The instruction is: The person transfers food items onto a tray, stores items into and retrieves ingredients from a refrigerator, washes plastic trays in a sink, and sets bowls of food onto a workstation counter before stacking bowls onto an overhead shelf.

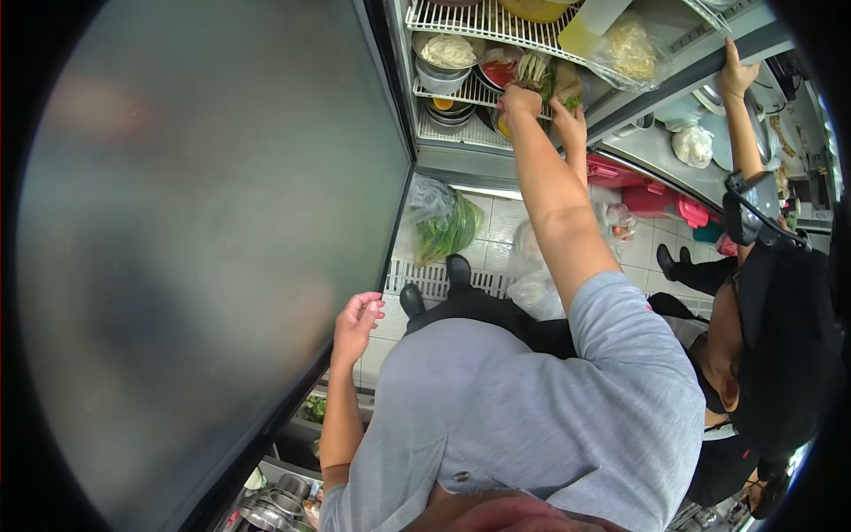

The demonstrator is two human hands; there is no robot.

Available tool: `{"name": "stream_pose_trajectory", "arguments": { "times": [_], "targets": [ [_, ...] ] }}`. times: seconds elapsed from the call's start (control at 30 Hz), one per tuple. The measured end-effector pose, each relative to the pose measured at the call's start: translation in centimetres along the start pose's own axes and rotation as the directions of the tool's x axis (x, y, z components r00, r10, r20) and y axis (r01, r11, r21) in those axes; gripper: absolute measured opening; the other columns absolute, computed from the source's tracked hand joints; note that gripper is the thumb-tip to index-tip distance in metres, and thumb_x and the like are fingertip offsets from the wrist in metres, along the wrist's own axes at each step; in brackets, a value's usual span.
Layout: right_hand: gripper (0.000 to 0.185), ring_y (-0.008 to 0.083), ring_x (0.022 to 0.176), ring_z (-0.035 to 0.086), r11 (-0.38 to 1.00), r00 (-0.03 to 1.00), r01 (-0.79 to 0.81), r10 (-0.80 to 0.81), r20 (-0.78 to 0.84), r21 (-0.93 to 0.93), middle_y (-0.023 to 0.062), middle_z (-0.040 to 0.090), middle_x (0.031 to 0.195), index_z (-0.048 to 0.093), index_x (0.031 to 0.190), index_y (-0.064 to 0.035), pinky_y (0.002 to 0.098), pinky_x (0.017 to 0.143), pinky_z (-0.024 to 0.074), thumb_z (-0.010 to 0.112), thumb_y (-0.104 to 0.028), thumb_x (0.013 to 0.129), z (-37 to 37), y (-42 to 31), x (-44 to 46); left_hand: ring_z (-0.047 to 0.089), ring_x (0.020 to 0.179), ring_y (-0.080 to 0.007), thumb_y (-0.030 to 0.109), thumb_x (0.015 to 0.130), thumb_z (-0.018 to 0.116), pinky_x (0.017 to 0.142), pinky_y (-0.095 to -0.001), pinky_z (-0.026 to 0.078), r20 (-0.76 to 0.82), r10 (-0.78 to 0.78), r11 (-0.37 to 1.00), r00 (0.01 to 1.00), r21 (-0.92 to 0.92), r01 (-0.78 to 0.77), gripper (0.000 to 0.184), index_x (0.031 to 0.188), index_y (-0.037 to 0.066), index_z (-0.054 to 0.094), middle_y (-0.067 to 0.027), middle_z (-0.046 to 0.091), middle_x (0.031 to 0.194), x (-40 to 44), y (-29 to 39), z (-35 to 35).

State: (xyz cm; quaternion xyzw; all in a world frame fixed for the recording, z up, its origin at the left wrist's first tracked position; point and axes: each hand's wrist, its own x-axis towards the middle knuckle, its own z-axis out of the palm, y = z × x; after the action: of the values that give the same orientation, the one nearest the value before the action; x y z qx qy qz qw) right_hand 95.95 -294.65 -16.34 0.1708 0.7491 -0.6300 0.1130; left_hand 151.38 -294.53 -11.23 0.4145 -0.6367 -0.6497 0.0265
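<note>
My right hand (522,101) reaches into the open fridge, at the front of the middle wire shelf. Its fingers are curled, and what they grip is hidden. Leafy greens with pale stalks (534,71) lie just behind it, beside a bowl of red strips (501,71). Another person's hand (569,122) is right beside mine, at a green-topped bundle (567,87). Down at the left, my left hand (357,317) is near the edge of the glass fridge door (222,222), fingers loosely bent and apart, holding nothing.
A bowl of white shreds (448,51) stands on the shelf, and a bag of pale shreds (631,49) hangs over the upper shelf. A bag of long greens (446,222) lies on the floor by my feet. A co-worker (784,346) stands close at my right, one hand on the fridge frame.
</note>
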Motion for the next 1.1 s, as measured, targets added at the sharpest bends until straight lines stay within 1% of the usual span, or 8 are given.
{"name": "stream_pose_trajectory", "arguments": {
  "times": [0.1, 0.2, 0.33, 0.53, 0.67, 0.77, 0.87, 1.1],
  "targets": [
    [0.020, 0.0260, 0.054, 0.066, 0.982, 0.997, -0.078, 0.081, -0.008, 0.172, 0.0185, 0.068, 0.075, 0.066, 0.095, 0.0083, 0.0352, 0.047, 0.0514, 0.062, -0.008, 0.085, 0.3, -0.1, 1.5, 0.063, 0.090, -0.0124, 0.026, 0.101, 0.053, 0.076, -0.0268, 0.049, -0.003, -0.001, 1.000, 1.000, -0.020, 0.001, 0.034, 0.123, 0.001, 0.057, -0.0079, 0.067, 0.108, 0.5, -0.1, -0.4],
    [0.015, 0.0207, 0.051, 0.062, 0.920, 0.989, -0.146, 0.125, 0.081, 0.364, 0.0152, 0.065, 0.073, 0.060, 0.095, 0.0017, 0.0253, 0.038, 0.0408, 0.049, -0.004, 0.087, -0.7, -1.4, 0.9, 0.064, 0.090, -0.0121, 0.028, 0.100, 0.055, 0.075, -0.0265, 0.049, -0.008, 0.008, 1.000, 1.000, -0.030, -0.008, 0.035, 0.122, 0.001, 0.058, -0.0071, 0.068, 0.107, 0.5, 0.0, -0.6],
    [0.010, 0.0183, 0.050, 0.059, 0.859, 0.939, -0.271, 0.137, 0.315, 0.434, 0.0112, 0.060, 0.067, 0.055, 0.093, -0.0020, 0.0232, 0.040, 0.0408, 0.048, -0.008, 0.091, -2.1, -1.2, 3.3, 0.064, 0.090, -0.0122, 0.028, 0.100, 0.056, 0.075, -0.0267, 0.050, 0.020, 0.001, 1.000, 1.000, -0.023, 0.000, 0.035, 0.122, 0.001, 0.058, -0.0076, 0.068, 0.107, 0.7, -0.1, -0.7],
    [0.011, 0.0184, 0.052, 0.062, 0.929, 0.944, -0.172, 0.060, 0.325, 0.326, 0.0118, 0.064, 0.070, 0.058, 0.091, -0.0013, 0.0254, 0.041, 0.0419, 0.050, -0.010, 0.091, -2.7, 0.1, 3.9, 0.063, 0.090, -0.0123, 0.030, 0.099, 0.058, 0.075, -0.0268, 0.050, 0.044, -0.029, 0.999, 0.999, -0.021, 0.030, 0.036, 0.122, 0.002, 0.057, -0.0071, 0.067, 0.107, 1.0, -0.9, -0.6],
    [0.014, 0.0242, 0.053, 0.065, 0.998, 0.964, -0.018, 0.002, 0.267, 0.058, 0.0159, 0.065, 0.069, 0.061, 0.085, 0.0013, 0.0328, 0.040, 0.0429, 0.053, -0.009, 0.088, -3.1, 0.3, 2.9, 0.063, 0.090, -0.0125, 0.029, 0.099, 0.058, 0.075, -0.0266, 0.049, 0.046, -0.041, 0.999, 0.998, -0.012, 0.042, 0.036, 0.123, 0.003, 0.057, -0.0064, 0.067, 0.107, 0.9, -0.8, -0.7],
    [0.015, 0.0249, 0.053, 0.066, 0.975, 0.954, -0.064, 0.123, 0.273, -0.213, 0.0166, 0.066, 0.071, 0.062, 0.086, 0.0017, 0.0335, 0.042, 0.0465, 0.052, -0.009, 0.088, -3.4, -0.2, 2.8, 0.063, 0.090, -0.0125, 0.029, 0.099, 0.058, 0.075, -0.0266, 0.050, 0.053, -0.050, 0.999, 0.997, -0.011, 0.050, 0.035, 0.123, 0.003, 0.057, -0.0059, 0.067, 0.107, 1.1, -0.9, -1.1],
    [0.016, 0.0260, 0.056, 0.067, 0.983, 0.863, -0.183, 0.176, 0.473, -0.030, 0.0190, 0.067, 0.076, 0.062, 0.090, 0.0034, 0.0353, 0.045, 0.0508, 0.050, -0.007, 0.089, -3.1, 1.0, 5.9, 0.063, 0.088, -0.0120, 0.028, 0.099, 0.058, 0.076, -0.0267, 0.049, 0.054, -0.053, 0.999, 0.997, 0.009, 0.053, 0.035, 0.122, 0.002, 0.058, -0.0066, 0.067, 0.107, 0.9, -0.3, -1.2],
    [0.025, 0.0250, 0.068, 0.071, 0.993, 0.854, -0.107, 0.071, 0.516, 0.041, 0.0197, 0.070, 0.090, 0.061, 0.107, 0.0061, 0.0316, 0.049, 0.0532, 0.051, -0.013, 0.093, -5.3, 1.0, 4.7, 0.063, 0.088, -0.0122, 0.029, 0.099, 0.058, 0.075, -0.0266, 0.050, 0.069, -0.016, 0.998, 0.997, 0.064, 0.012, 0.035, 0.121, 0.002, 0.058, -0.0062, 0.068, 0.104, 0.9, 0.5, -1.3]
  ]
}}
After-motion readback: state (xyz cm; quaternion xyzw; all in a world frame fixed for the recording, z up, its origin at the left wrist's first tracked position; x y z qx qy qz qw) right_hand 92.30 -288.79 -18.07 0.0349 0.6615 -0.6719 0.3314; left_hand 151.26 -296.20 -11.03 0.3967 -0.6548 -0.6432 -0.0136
